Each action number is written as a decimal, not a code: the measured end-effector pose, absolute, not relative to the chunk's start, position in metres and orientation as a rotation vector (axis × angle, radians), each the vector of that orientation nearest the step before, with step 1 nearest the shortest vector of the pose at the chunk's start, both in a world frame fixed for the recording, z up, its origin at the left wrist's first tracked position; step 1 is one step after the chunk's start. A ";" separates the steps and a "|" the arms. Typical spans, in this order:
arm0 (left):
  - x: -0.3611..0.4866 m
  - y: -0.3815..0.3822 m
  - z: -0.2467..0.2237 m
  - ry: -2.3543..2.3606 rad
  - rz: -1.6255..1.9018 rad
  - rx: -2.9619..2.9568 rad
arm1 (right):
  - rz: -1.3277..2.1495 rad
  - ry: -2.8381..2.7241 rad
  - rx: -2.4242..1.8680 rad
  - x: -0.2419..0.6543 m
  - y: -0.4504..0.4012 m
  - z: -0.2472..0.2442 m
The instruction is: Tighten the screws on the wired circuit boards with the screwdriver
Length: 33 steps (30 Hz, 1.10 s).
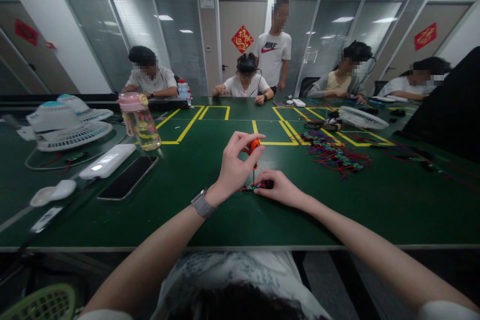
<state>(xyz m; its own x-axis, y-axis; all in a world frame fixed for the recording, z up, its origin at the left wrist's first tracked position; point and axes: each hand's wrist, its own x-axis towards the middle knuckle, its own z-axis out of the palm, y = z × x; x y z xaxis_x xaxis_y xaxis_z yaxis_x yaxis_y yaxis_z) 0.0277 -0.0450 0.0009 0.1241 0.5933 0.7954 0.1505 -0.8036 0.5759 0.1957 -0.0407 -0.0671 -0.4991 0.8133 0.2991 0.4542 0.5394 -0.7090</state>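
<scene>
Glass panels (180,45) and a door (227,17) fill the upper frame, behind a green desk (232,232) marked with yellow tape (189,126). At the centre of the frame, the left hand (235,162) has its grip closed on the orange handle of a screwdriver (255,147), thumb and fingers pinching it near the top; the shaft stands upright, its tip down at a small green board (248,188). That board lies on the desk, just below centre, red wire at its left end. From the right, the right hand (279,189) rests low, its grip together on the board's right end. A watch (203,204) circles the left wrist. Right of centre lies a pile of wired boards (333,152), near a white fan guard (363,117). At left are two fans (71,130), a pink-lidded bottle (146,127), a power strip (108,161) and a dark phone (128,177). Across the desk, four people sit and one person (273,55) stands.
</scene>
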 end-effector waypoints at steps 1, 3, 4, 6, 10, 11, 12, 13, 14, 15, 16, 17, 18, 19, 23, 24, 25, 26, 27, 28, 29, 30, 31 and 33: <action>0.028 -0.045 0.001 0.717 1.719 2.051 | 0.747 -2.154 -1.019 0.196 -0.041 -0.067; 0.028 -0.045 0.001 0.711 1.704 2.039 | 0.744 -2.153 -1.021 0.196 -0.041 -0.067; 0.028 -0.045 0.001 0.699 1.692 2.026 | 0.740 -2.154 -1.024 0.196 -0.041 -0.067; 0.027 -0.045 0.000 0.658 1.646 1.977 | 0.736 -2.159 -1.030 0.196 -0.041 -0.067; 0.027 -0.044 0.000 0.596 1.577 1.896 | 0.739 -2.167 -1.029 0.196 -0.040 -0.068; 0.027 -0.044 0.000 0.610 1.586 1.909 | 0.742 -2.166 -1.026 0.196 -0.040 -0.068; 0.027 -0.045 0.000 0.630 1.607 1.933 | 0.744 -2.163 -1.023 0.196 -0.040 -0.068; 0.027 -0.045 0.000 0.653 1.634 1.961 | 0.746 -2.160 -1.021 0.196 -0.040 -0.068; 0.027 -0.045 0.000 0.672 1.662 1.989 | 0.750 -2.157 -1.021 0.196 -0.040 -0.068; 0.028 -0.045 0.000 0.682 1.688 2.011 | 0.752 -2.154 -1.021 0.196 -0.040 -0.068; 0.028 -0.045 0.000 0.685 1.709 2.025 | 0.754 -2.152 -1.023 0.196 -0.041 -0.068; 0.028 -0.044 -0.001 0.686 1.724 2.035 | 0.754 -2.152 -1.024 0.196 -0.041 -0.068; 0.028 -0.044 -0.001 0.689 1.733 2.040 | 0.755 -2.152 -1.024 0.195 -0.041 -0.068; 0.028 -0.044 -0.001 0.693 1.735 2.041 | 0.754 -2.152 -1.025 0.195 -0.041 -0.068; 0.026 -0.044 0.000 0.699 1.687 2.015 | 0.748 -2.158 -1.030 0.196 -0.041 -0.067; 0.026 -0.044 0.000 0.691 1.672 2.003 | 0.746 -2.159 -1.031 0.196 -0.041 -0.067; 0.026 -0.044 0.000 0.681 1.663 1.993 | 0.744 -2.159 -1.031 0.196 -0.040 -0.067; 0.026 -0.044 0.000 0.671 1.656 1.986 | 0.743 -2.158 -1.028 0.196 -0.040 -0.068; 0.025 -0.044 0.000 0.658 1.650 1.981 | 0.743 -2.156 -1.025 0.196 -0.040 -0.068; 0.026 -0.044 -0.001 0.645 1.645 1.975 | 0.743 -2.155 -1.023 0.196 -0.040 -0.068; 0.026 -0.044 -0.001 0.631 1.639 1.966 | 0.743 -2.154 -1.021 0.196 -0.040 -0.068; 0.026 -0.044 -0.001 0.616 1.632 1.955 | 0.743 -2.154 -1.020 0.196 -0.040 -0.068; 0.026 -0.044 -0.001 0.601 1.625 1.944 | 0.743 -2.153 -1.021 0.196 -0.041 -0.068; 0.027 -0.044 -0.001 0.588 1.616 1.936 | 0.742 -2.152 -1.026 0.196 -0.041 -0.067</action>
<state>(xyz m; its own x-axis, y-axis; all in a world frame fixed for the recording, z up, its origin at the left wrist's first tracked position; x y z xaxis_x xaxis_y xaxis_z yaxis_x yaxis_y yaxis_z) 0.0267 -0.0442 -0.0014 0.1835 0.6417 0.7447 -0.0126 -0.7559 0.6545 0.1959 -0.0408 -0.0674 -0.4957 0.8158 0.2979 0.4586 0.5372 -0.7078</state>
